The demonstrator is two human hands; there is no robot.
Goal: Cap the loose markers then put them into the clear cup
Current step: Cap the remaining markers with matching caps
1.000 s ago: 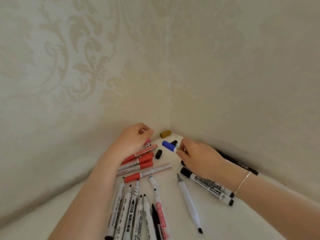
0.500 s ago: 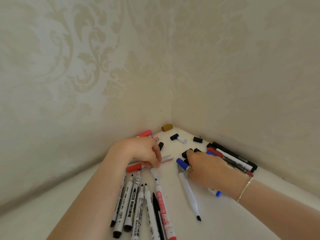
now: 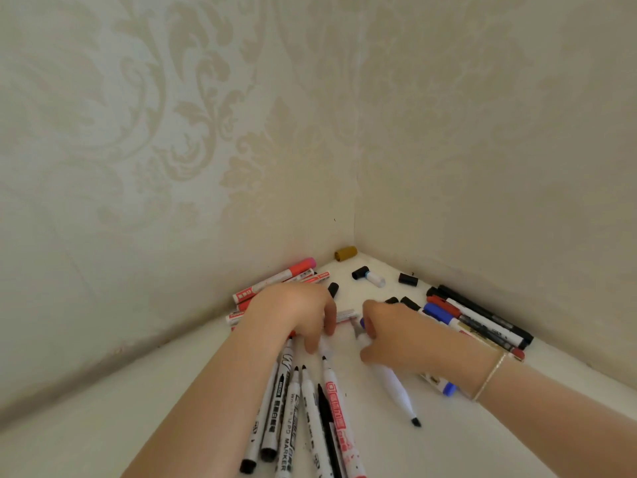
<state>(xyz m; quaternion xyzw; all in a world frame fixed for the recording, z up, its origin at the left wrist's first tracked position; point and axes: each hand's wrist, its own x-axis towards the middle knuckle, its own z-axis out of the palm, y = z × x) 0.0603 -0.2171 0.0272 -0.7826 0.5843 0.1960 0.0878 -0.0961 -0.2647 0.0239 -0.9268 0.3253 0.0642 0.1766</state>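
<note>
Cream damask-patterned walls (image 3: 172,132), white surface (image 3: 103,426), a mustard-gold cap (image 3: 345,253), red, black and blue-capped white markers (image 3: 310,401).

Two bare forearms, no sleeves in view. Thin gold chain bracelet (image 3: 489,376) on right wrist. Left hand (image 3: 296,312), right hand (image 3: 396,336): no rings seen.

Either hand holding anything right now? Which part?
Right hand grips a white marker by its upper barrel, black tip pointing toward the camera. Left hand has its fingers down among the markers; whether it holds one cannot be told.
</note>
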